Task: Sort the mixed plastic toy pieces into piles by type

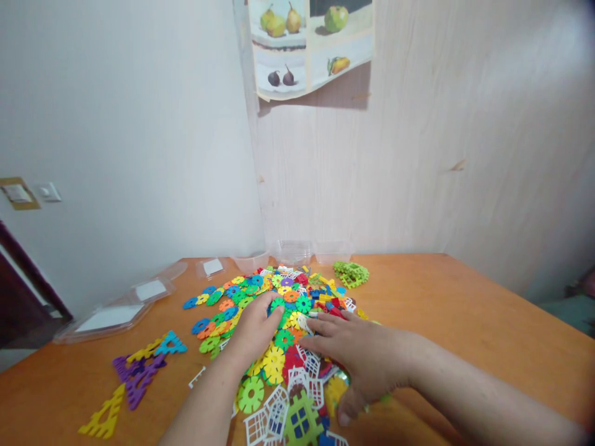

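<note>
A heap of plastic building pieces covers the middle of the table. On its upper part, my left hand point(255, 325) has curled fingers, with a green notched disc point(276, 304) between thumb and forefinger. Some of those fingertips are hidden. My right hand point(362, 350) is spread over the heap's right side, fingers apart, above white window-frame pieces point(309, 362) and red pieces. Nothing shows in its grasp. Near the wrists lie a light green disc point(251, 395), a green lattice piece point(302, 421) and a yellow disc point(273, 365).
Purple triangular pieces point(142, 384), a blue triangle point(171, 342) and a yellow triangle point(103, 414) lie left on the wooden table point(441, 297). Clear lids point(109, 319) line the left edge. Clear tubs point(292, 251) stand against the wall. Green linked pieces point(351, 274) sit back right.
</note>
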`<state>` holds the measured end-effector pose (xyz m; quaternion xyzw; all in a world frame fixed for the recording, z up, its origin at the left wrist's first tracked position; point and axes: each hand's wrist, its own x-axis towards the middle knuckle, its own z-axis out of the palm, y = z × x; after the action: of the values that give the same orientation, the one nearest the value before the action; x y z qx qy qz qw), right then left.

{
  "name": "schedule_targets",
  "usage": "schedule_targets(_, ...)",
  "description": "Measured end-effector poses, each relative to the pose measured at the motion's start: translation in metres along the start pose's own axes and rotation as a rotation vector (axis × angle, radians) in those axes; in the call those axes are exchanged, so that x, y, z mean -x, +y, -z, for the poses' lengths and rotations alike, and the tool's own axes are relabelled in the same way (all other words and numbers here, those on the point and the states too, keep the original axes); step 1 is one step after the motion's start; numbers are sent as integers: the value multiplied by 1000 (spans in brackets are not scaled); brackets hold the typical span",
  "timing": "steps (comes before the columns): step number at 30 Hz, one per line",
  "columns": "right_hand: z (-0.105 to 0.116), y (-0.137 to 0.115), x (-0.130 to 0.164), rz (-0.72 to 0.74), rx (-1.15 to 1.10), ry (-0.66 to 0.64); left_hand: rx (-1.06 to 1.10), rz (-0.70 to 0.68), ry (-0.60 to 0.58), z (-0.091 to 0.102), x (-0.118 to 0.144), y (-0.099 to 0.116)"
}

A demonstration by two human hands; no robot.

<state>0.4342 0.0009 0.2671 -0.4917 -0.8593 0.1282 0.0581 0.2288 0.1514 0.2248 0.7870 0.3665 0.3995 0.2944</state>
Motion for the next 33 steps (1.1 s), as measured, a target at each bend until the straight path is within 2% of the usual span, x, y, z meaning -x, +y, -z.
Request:
schedule_targets(3, -3, 4, -11, -77, 95, 124, -6, 10, -2, 1, 0, 1)
schedule_targets(8, -2, 22, -19, -167, 154, 300, -114, -4, -77, 0, 2, 8)
schedule_targets(15, -12, 49, -26, -275, -202, 531, -133, -5, -118, -3, 3, 18)
schedule_targets(18, -8, 49, -27, -305, -306, 566, -95, -47, -123, -4, 3, 20)
schedule_targets(22, 14, 37, -12, -332, -213, 453, -107, -53, -140, -4, 3, 24)
schedule_targets(27, 39, 18, 16, -421, 67, 64, -150, -49, -153, -6, 6, 29)
schedule_targets(30, 38, 9, 18, -497, 190, -71, -211, -62, -165, -8, 8, 31)
schedule_targets(33, 31, 0, 10, -496, 240, -114, -266, -100, -177, -10, 9, 32)
